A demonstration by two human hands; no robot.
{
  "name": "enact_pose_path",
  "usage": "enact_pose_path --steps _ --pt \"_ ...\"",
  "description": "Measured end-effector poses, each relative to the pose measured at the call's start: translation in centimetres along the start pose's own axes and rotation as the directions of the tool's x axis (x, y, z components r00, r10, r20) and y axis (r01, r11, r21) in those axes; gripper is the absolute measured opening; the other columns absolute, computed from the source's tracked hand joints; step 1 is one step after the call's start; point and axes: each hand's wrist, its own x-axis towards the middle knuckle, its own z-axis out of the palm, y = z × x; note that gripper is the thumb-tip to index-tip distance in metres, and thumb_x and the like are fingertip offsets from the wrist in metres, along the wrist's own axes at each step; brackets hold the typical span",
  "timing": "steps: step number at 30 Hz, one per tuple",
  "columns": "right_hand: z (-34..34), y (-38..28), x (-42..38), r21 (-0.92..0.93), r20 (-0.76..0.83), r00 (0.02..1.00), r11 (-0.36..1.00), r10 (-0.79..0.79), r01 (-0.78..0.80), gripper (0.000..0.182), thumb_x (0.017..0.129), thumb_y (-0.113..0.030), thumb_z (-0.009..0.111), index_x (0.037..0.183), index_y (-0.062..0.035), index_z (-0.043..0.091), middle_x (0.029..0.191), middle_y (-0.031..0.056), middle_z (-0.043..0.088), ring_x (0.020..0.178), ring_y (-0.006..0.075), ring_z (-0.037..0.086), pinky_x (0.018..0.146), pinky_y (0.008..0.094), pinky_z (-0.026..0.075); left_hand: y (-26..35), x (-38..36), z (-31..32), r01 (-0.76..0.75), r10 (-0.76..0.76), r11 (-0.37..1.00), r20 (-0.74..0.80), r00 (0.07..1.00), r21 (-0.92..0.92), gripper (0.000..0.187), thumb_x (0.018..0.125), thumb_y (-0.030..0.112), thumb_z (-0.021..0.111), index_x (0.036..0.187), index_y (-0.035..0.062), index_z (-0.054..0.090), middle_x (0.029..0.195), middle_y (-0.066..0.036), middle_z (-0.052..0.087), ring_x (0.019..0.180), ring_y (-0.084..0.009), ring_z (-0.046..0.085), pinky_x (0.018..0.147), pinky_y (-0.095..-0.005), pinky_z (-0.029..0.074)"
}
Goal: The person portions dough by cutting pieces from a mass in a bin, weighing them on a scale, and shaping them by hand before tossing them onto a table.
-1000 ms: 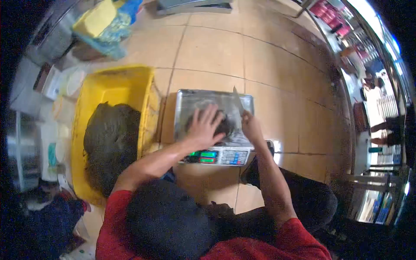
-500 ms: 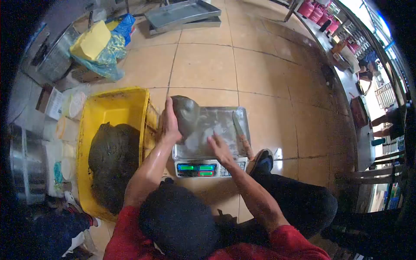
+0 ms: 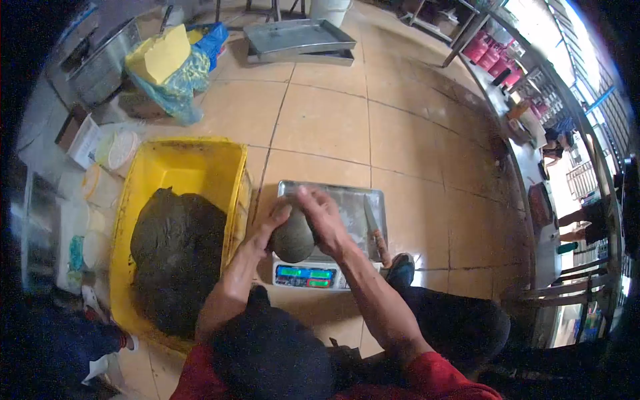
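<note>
A smooth, rounded grey-green lump (image 3: 293,240) is held between my two hands over the near left part of the scale's metal tray (image 3: 343,193). My left hand (image 3: 267,227) wraps its left side, and my right hand (image 3: 321,217) curves over its top and right side. A knife (image 3: 375,233) with a worn handle lies along the tray's right side. Below the tray, the scale's display (image 3: 305,275) is lit green and red. To the left, a yellow tub (image 3: 237,157) contains a large dark grey-green mass (image 3: 177,233).
Metal trays (image 3: 300,40) lie on the tiled floor ahead. Plastic bags with yellow sheets (image 3: 163,63) are at the upper left, above small tubs (image 3: 120,150). A long counter (image 3: 510,147) runs along the right. Another person's dark-clothed leg (image 3: 100,343) is at lower left.
My right hand has moved from above the tray onto the lump. The lump has come nearer to me and looks rounder. The view has shifted slightly.
</note>
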Motion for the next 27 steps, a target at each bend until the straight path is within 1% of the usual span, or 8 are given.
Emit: enact_pose_path --steps 4,6,9,13,16,20,24,27 --pt "-1.3 4.5 -0.4 -0.735 -0.134 0.764 0.581 -0.631 0.351 0.074 0.079 -0.030 0.069 0.132 0.0043 0.031 0.128 0.0196 0.043 0.110 0.0257 0.048 0.094 0.0352 0.040 -1.9 0.5 -0.2 0.048 -0.082 0.986 -0.220 0.972 -0.157 0.049 0.085 0.043 0.058 0.120 0.0093 0.050 0.111 -0.005 0.055 0.102 -0.0167 0.054 0.087 -0.0334 0.045" --pt "0.8 2.8 -2.3 0.016 -0.270 0.963 1.000 -0.018 0.023 0.067 0.079 -0.031 0.069 0.126 0.0061 0.039 0.120 0.0192 0.049 0.107 0.0249 0.051 0.089 0.0344 0.044 -1.2 0.8 2.1 0.163 -0.250 0.903 -0.179 0.951 -0.398 0.047 0.088 0.043 0.054 0.120 0.0094 0.049 0.105 -0.005 0.058 0.097 -0.0171 0.055 0.086 -0.0343 0.046" --pt "-1.8 3.0 -1.8 0.336 -0.284 0.934 0.935 0.215 -0.113 0.050 0.081 -0.035 0.066 0.103 0.0089 0.056 0.092 0.0145 0.063 0.073 0.0224 0.063 0.065 0.0346 0.053 1.4 -0.4 0.3 0.395 -0.410 0.822 0.055 0.910 -0.409 0.055 0.086 0.051 0.052 0.122 0.0092 0.047 0.113 -0.006 0.056 0.105 -0.0182 0.052 0.087 -0.0364 0.046" --pt "-3.4 5.3 0.0 -0.027 -0.344 0.895 0.949 0.285 -0.313 0.055 0.080 -0.044 0.065 0.090 0.0091 0.062 0.087 0.0155 0.063 0.073 0.0206 0.062 0.065 0.0344 0.051 -0.4 -0.7 -0.2 0.131 -0.109 0.940 -0.085 0.990 0.314 0.069 0.077 0.053 0.064 0.121 0.0028 0.048 0.113 -0.008 0.054 0.109 -0.0188 0.048 0.086 -0.0319 0.043" --pt "-1.2 2.7 -1.4 0.044 -0.253 0.927 0.960 0.278 -0.276 0.060 0.079 -0.047 0.064 0.102 0.0080 0.058 0.094 0.0196 0.061 0.093 0.0247 0.057 0.082 0.0351 0.046 -1.7 -1.2 1.9 0.171 -0.160 0.975 -0.081 0.984 0.143 0.049 0.079 0.037 0.068 0.111 0.0026 0.056 0.099 -0.005 0.059 0.092 -0.0149 0.054 0.080 -0.0298 0.044" --pt "-0.6 3.6 -3.5 -0.702 -0.273 0.774 0.668 -0.571 0.245 0.069 0.076 -0.049 0.065 0.112 0.0081 0.051 0.103 0.0232 0.057 0.100 0.0319 0.055 0.085 0.0350 0.044 -1.9 0.0 4.0 0.197 -0.204 0.979 -0.308 0.929 -0.054 0.036 0.081 0.028 0.068 0.106 0.0040 0.059 0.097 -0.003 0.061 0.086 -0.0146 0.056 0.076 -0.0294 0.046" --pt "-2.0 -0.8 -4.2 -0.497 -0.277 0.923 0.862 -0.268 0.101 0.055 0.074 -0.046 0.069 0.093 0.0043 0.059 0.082 0.0222 0.060 0.077 0.0296 0.060 0.073 0.0377 0.046 -2.9 1.7 1.8 0.236 -0.295 0.921 -0.157 0.943 -0.310 0.034 0.084 0.033 0.063 0.105 0.0057 0.059 0.105 -0.007 0.057 0.096 -0.0173 0.054 0.082 -0.0306 0.045" --pt "-3.3 -6.7 -8.3 -0.581 -0.027 0.663 0.551 -0.748 0.599 0.047 0.068 -0.041 0.075 0.082 0.0006 0.060 0.091 0.0201 0.059 0.079 0.0258 0.053 0.073 0.0389 0.043 6.4 -1.5 6.3 -0.429 0.427 0.802 0.102 0.898 0.417 0.056 0.083 0.043 0.061 0.123 0.0063 0.046 0.119 -0.013 0.048 0.105 -0.0238 0.052 0.091 -0.0340 0.042"
